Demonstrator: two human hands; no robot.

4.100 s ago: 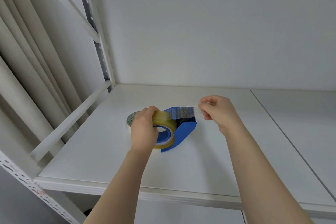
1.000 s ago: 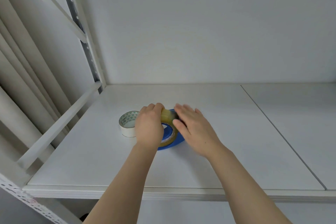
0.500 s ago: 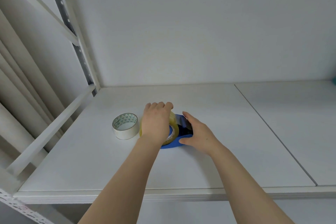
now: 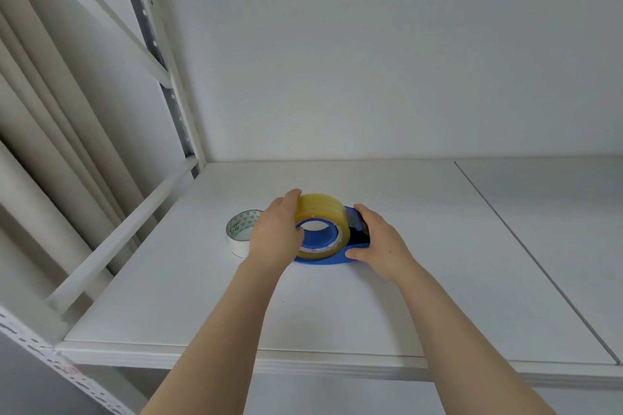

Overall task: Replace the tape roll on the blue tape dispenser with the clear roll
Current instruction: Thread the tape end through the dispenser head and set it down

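The blue tape dispenser point(image 4: 332, 258) lies flat on the white shelf point(image 4: 337, 307). A clear yellowish tape roll point(image 4: 323, 209) sits around its blue hub. My left hand point(image 4: 274, 234) grips the roll's left side, fingers over the top and thumb at the hub. My right hand point(image 4: 379, 241) holds the dispenser's right end, thumb along the base and fingers over the dark cutter part. A white tape roll point(image 4: 240, 231) with a green-patterned core stands just left of my left hand, partly hidden by it.
A white rail point(image 4: 135, 232) and upright post point(image 4: 175, 104) bound the shelf on the left. A seam point(image 4: 526, 253) splits the shelf boards to the right. The back panel point(image 4: 371, 77) rises behind; the front edge point(image 4: 337, 364) runs across below my arms.
My right hand moved from pulling the tape end to gripping the dispenser's right end. My left hand has slid leftward, so the roll's top and hub now show.
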